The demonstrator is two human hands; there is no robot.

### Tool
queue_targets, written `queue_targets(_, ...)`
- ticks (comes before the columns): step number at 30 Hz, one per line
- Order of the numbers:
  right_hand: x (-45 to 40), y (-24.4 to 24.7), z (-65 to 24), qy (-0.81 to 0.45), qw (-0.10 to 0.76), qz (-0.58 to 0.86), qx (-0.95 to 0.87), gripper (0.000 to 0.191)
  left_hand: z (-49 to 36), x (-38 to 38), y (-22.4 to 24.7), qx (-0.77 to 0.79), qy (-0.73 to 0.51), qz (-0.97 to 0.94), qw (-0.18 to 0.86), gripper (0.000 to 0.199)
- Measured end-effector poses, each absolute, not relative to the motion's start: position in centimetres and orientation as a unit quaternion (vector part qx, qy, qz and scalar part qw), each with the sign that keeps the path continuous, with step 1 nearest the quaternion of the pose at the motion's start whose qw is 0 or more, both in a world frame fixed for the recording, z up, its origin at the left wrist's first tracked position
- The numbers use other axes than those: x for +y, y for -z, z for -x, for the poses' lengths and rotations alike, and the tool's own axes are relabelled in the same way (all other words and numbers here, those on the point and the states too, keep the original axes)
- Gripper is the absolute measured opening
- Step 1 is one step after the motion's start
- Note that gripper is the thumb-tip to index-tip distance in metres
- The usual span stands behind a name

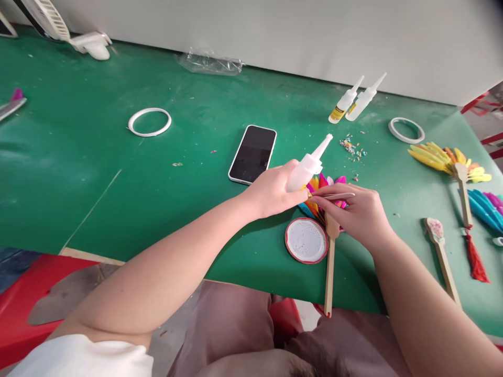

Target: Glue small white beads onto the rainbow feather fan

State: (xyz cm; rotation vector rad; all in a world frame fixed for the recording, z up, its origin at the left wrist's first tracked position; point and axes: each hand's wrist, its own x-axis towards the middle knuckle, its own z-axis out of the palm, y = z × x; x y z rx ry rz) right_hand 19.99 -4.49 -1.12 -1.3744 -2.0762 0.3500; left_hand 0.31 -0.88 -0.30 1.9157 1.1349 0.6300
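Currently, your left hand [277,191] is wrapped round a white bottle [305,172]; your right hand [361,209] pinches a slim pale tool [341,196]. Feather fan [332,228] beneath both, on green table [188,178], handle toward you.

A green table [188,193] meets a pale grey wall [275,31]. Lower left, a red seat [21,301] shows near grey floor [175,324].

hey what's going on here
A person's left hand grips a white squeeze bottle, nozzle pointing up and away. The right hand pinches a slim pale tool. Both are over a colourful fan, partly hidden, its wooden handle towards the person. A red-rimmed dish of tiny bits sits left of the handle.
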Motion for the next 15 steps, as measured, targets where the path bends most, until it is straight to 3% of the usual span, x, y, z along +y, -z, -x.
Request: queue_targets(15,-4.48,0.88,-19.73,-0.134,0.319,0.516,-0.784,0.008,-0.64,-0.87,0.62,0.444,-0.243,-0.755,0.418,0.029)
